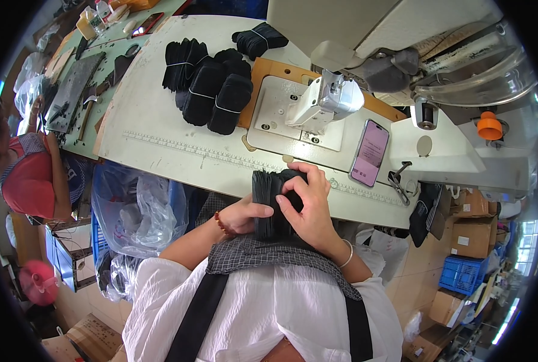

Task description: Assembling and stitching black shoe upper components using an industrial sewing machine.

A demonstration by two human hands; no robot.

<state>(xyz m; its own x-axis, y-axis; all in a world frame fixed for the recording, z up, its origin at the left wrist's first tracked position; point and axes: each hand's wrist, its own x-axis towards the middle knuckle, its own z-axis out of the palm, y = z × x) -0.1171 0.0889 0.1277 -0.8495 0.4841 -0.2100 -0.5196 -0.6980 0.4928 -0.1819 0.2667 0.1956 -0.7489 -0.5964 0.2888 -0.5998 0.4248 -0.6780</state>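
Observation:
A thick stack of black fabric pieces [265,202] stands on edge against my apron at the table's front edge, its layers showing. My left hand [240,216] grips it from the left, with the thumb along the near layers. On the other side my right hand [312,208] is curled over the stack, thumb and fingers bent against it; part of the stack is hidden under them. Beyond, on the white table [154,108], lie several tied bundles of black pieces [205,90], and a separate tied bundle [260,40] is farther back.
A white sewing machine head [326,102] stands over its metal plate, right of the bundles. A lit phone [370,152] and a small metal tool [400,182] lie at the right. A measuring tape [196,151] runs along the front. At far left sits another person [34,175].

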